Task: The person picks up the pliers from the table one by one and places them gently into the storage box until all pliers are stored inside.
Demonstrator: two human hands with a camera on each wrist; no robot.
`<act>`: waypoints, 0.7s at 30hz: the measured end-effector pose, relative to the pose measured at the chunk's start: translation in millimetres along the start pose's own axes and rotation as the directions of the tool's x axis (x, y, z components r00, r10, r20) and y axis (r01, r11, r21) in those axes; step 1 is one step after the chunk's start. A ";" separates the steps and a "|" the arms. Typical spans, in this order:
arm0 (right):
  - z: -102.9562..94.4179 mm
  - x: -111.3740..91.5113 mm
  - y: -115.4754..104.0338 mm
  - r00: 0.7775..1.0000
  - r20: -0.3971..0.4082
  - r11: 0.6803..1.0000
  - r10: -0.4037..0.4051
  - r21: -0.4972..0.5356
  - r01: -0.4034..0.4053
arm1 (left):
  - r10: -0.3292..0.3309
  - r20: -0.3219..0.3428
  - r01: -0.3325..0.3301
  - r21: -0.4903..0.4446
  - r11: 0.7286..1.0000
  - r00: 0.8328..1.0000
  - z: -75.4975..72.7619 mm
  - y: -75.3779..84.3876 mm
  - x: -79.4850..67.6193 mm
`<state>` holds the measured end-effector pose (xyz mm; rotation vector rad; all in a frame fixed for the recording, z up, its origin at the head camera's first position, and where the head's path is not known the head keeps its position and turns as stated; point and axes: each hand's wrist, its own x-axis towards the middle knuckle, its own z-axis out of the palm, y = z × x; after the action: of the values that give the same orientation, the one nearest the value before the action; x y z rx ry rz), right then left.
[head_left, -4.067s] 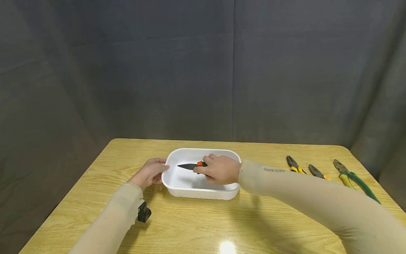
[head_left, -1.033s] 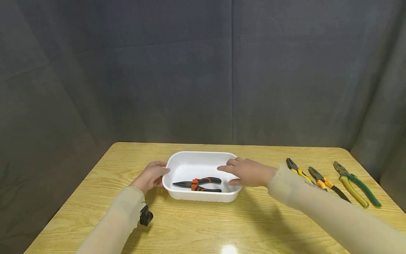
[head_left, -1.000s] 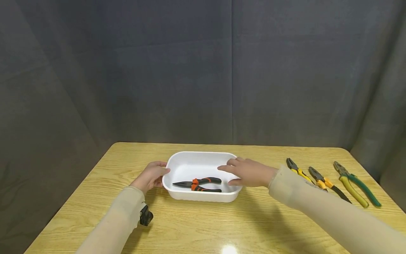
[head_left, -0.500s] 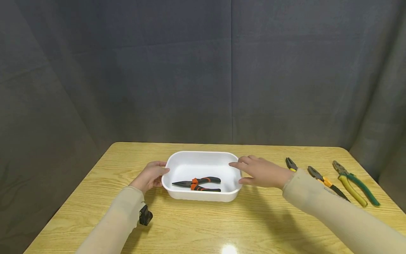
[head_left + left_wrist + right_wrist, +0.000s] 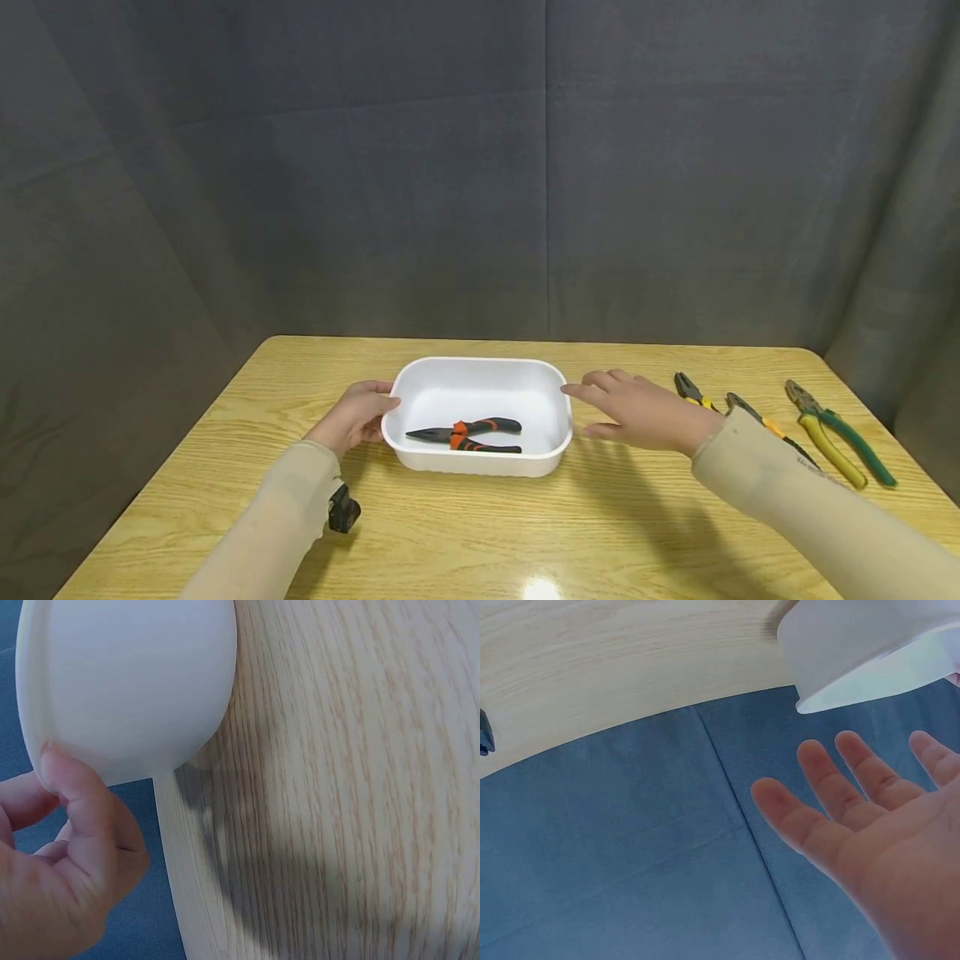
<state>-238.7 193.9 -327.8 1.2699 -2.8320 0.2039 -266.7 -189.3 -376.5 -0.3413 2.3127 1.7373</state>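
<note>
- White tub (image 5: 480,463), lower centre of the frame, black-and-orange pliers (image 5: 459,435) lying inside.
- The left hand (image 5: 356,418) pinches its left rim.
- The right hand (image 5: 637,410), fingers spread, is just beside its right end.
- Grey curtain (image 5: 450,208) across the upper frame.

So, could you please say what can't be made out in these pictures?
Head view: right sleeve hides handle parts of yellow-handled pliers and orange-handled pliers.
Right wrist view: left edge cuts off a dark object.
Left wrist view: top edge cuts off the white box.
</note>
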 end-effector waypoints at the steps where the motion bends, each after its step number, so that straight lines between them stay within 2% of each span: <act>1: -0.2 -0.9 0.3 1.000 0.003 1.000 0.004 0.001 -0.004 | 0.000 0.000 0.000 0.001 1.000 1.000 -0.1 0.0 0.1; 11: -3.6 -15.6 6.7 0.999 0.007 0.999 0.044 -0.003 -0.044 | -0.004 0.002 0.004 -0.004 1.000 1.000 0.0 0.5 0.3; 21: -5.0 -25.9 11.6 0.999 -0.009 0.999 0.050 0.002 -0.050 | -0.003 0.006 0.003 -0.008 1.000 1.000 -0.4 -1.3 1.5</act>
<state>-230.2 221.3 -326.2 1.1961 -2.8590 0.2130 -267.7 -190.1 -378.0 -0.3403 2.3007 1.7450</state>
